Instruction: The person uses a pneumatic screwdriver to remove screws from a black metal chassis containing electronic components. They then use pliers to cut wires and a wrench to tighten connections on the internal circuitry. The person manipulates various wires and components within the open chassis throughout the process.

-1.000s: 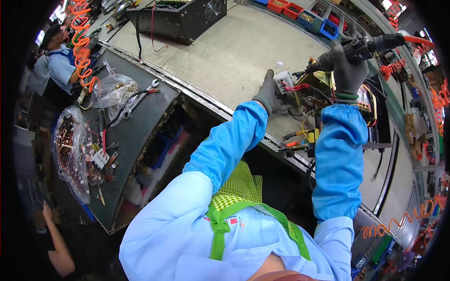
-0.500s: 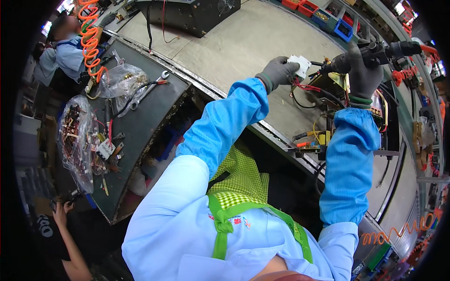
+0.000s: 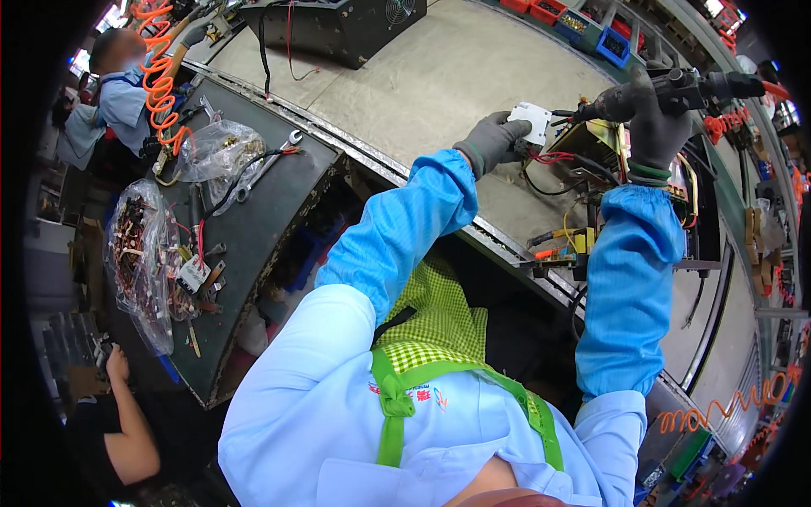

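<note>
My left hand (image 3: 492, 142), in a dark grey glove, is closed on a small white square block (image 3: 531, 121). Red and black wires (image 3: 559, 157) run from below the block toward an open electrical assembly (image 3: 589, 140). My right hand (image 3: 657, 133), gloved too, wraps round a black power screwdriver (image 3: 610, 103) held level, with an orange hose (image 3: 775, 89) at its rear end. The screwdriver's thin tip points left at the block's right side; whether it touches cannot be made out. Part of the assembly is hidden behind my right hand and sleeve.
On the dark side table (image 3: 245, 253) at left lie a wrench (image 3: 262, 169), a clear bag of small parts (image 3: 224, 152) and a bag of wired parts (image 3: 139, 262). A black metal case (image 3: 338, 29) stands at the back. Coloured bins (image 3: 614, 48) line the far right. Another person (image 3: 125, 97) works at far left.
The white block in my left hand has shifted slightly left and turned its flat face more into view. The screwdriver has tilted a little and moved slightly left. A person at lower left has moved.
</note>
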### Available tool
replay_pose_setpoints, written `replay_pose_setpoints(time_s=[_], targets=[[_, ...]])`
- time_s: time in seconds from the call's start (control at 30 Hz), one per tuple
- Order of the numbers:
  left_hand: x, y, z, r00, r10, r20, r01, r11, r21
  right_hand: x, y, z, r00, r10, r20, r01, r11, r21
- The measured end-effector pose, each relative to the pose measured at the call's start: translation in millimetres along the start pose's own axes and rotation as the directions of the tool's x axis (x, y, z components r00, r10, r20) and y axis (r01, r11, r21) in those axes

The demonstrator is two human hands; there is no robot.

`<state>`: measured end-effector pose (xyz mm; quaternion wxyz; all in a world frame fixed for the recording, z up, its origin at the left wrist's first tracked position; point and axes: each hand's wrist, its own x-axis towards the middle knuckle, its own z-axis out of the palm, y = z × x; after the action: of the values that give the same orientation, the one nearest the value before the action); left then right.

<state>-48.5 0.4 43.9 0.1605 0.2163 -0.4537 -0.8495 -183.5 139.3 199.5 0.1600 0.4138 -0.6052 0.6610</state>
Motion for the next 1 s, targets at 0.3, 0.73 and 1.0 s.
replay_pose_setpoints(time_s=[0.3, 0.73, 1.0], targets=[[-3.0, 22.5, 0.4, 0.997, 0.048, 0.061, -0.057, 0.986, 0.156, -2.2, -6.3, -2.8, 0.996, -0.043, -0.078, 0.045, 0.999, 0.029], [-6.4, -15.3, -9.4, 0.991, -0.092, 0.098, 0.099, 0.993, -0.066, -3.2, -6.7, 4.3, 0.997, -0.007, -0.078, 0.007, 1.0, 0.003], [-31.9, 13.7, 29.8, 0.915, 0.404, -0.008, -0.126, 0.305, 0.944, 1.7, -7.1, -4.1, 0.988, -0.153, -0.009, 0.153, 0.988, 0.03]])
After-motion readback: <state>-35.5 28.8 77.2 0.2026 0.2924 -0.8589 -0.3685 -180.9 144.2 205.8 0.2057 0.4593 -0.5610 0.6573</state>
